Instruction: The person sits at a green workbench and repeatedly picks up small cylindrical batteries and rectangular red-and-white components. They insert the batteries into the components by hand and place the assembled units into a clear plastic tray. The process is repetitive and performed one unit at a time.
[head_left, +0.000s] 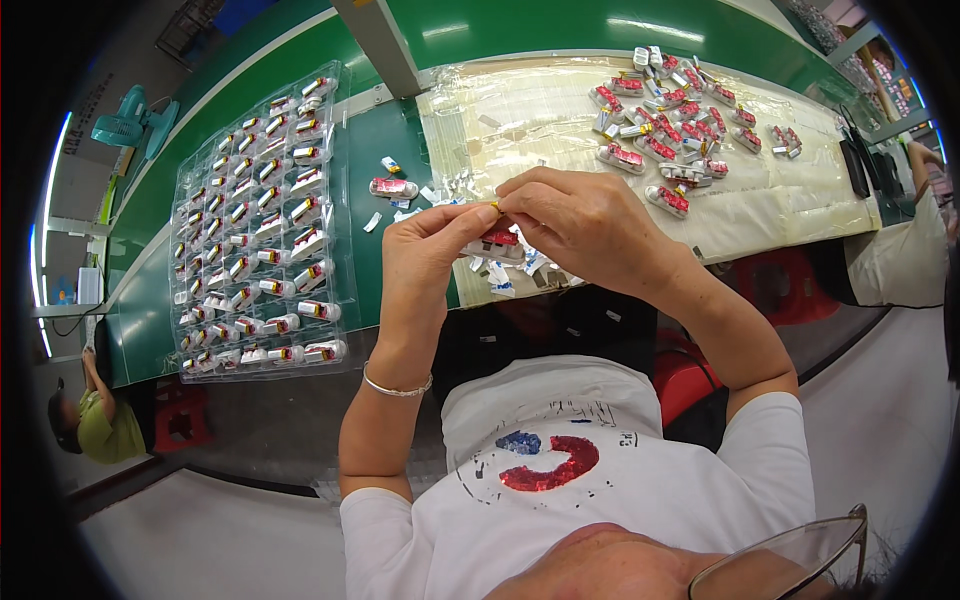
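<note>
In front of me, above the near table edge, both hands meet at a small red-and-white rounded piece (497,243). My left hand (428,240) is closed, its thumb and forefinger pinching at the piece's upper end, where a bit of yellow shows. My right hand (582,215) is closed around the same end from the other side, fingers bent. The fingers partly hide the piece, so its full shape is not visible. Just left of my hands, another red-and-white piece (393,188) lies on the green table, with a small blue-and-white item (390,165) behind it.
White paper scraps (503,284) lie around and below my hands. A clear compartment tray (345,250) with rows of white, yellow-ended pieces stands left. Loose red-and-white pieces (667,140) are heaped at right on a plastic-covered cream sheet (800,200). A metal post (380,45) rises behind.
</note>
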